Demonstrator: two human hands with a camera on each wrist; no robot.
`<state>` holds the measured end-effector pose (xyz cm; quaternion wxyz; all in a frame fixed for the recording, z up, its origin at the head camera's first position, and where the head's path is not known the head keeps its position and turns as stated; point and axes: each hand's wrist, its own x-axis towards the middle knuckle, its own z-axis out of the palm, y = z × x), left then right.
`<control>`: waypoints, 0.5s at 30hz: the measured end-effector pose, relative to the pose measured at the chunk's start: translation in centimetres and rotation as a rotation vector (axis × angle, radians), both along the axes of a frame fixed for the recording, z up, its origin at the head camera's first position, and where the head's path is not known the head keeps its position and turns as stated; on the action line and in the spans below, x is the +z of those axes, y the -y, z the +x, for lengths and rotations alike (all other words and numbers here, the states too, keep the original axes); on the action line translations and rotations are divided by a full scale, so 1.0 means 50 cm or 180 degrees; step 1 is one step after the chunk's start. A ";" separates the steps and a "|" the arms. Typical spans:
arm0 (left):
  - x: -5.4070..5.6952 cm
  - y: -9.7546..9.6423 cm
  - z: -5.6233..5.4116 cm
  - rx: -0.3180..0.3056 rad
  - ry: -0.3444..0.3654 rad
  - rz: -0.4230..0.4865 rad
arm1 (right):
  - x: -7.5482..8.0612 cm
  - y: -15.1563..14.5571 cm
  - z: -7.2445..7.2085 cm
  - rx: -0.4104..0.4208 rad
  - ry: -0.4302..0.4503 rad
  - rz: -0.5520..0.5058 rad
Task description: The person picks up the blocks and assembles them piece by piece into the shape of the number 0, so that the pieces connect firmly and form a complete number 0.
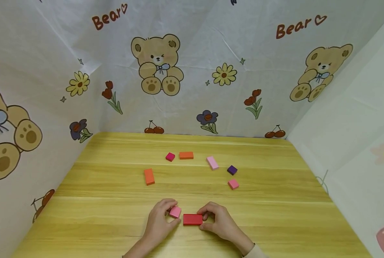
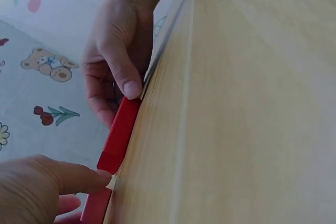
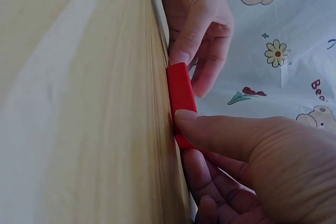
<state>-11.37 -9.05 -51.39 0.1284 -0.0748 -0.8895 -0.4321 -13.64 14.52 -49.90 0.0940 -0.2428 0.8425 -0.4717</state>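
Near the front of the table lies a long red block (image 1: 193, 219), its right end pinched between the thumb and fingers of my right hand (image 1: 222, 222). Just left of it, my left hand (image 1: 161, 218) holds a small pink block (image 1: 175, 212) between thumb and fingertips. A narrow gap separates the two blocks. In the left wrist view the red block (image 2: 119, 135) stands beyond my left thumb, with the pink block (image 2: 96, 206) below it. The right wrist view shows my right thumb on the red block (image 3: 181, 87).
Behind my hands, loose blocks form a rough arc: an orange block (image 1: 149, 177), a magenta block (image 1: 170, 157), another orange block (image 1: 186, 155), a light pink block (image 1: 212, 163), a purple block (image 1: 232, 170) and a pink block (image 1: 233, 184). A bear-printed curtain (image 1: 192, 104) borders the wooden table (image 1: 114, 208).
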 end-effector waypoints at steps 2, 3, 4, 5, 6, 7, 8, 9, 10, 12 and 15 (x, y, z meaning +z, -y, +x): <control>0.001 0.002 0.000 -0.0037 -0.0025 -0.0069 | 0.000 0.000 0.000 0.0003 0.0001 -0.0004; 0.001 0.003 -0.001 -0.0059 -0.0041 -0.0069 | 0.000 0.000 0.000 0.0003 0.0002 -0.0005; 0.001 0.004 -0.002 -0.0069 -0.0052 -0.0050 | -0.001 0.000 0.000 0.0002 0.0001 -0.0006; 0.001 0.004 -0.003 -0.0073 -0.0063 -0.0011 | -0.001 0.000 0.000 0.0000 0.0006 -0.0003; 0.001 0.005 -0.003 -0.0073 -0.0081 0.0021 | -0.001 0.000 0.000 -0.0001 0.0008 -0.0003; 0.002 0.005 -0.004 -0.0073 -0.0099 0.0050 | -0.001 0.000 0.000 -0.0001 0.0008 -0.0002; 0.002 0.005 -0.004 -0.0071 -0.0117 0.0083 | -0.002 0.000 0.000 -0.0001 0.0005 -0.0001; 0.002 0.005 -0.004 -0.0063 -0.0135 0.0097 | -0.002 0.000 0.000 -0.0001 0.0002 0.0000; 0.002 0.005 -0.004 -0.0046 -0.0136 0.0110 | -0.003 0.000 -0.001 -0.0001 -0.0001 0.0001; 0.004 0.005 -0.004 -0.0025 -0.0133 0.0112 | -0.003 0.000 -0.001 -0.0003 -0.0001 0.0006; 0.006 0.005 -0.003 -0.0002 -0.0105 0.0096 | -0.003 -0.001 -0.001 -0.0006 0.0007 0.0004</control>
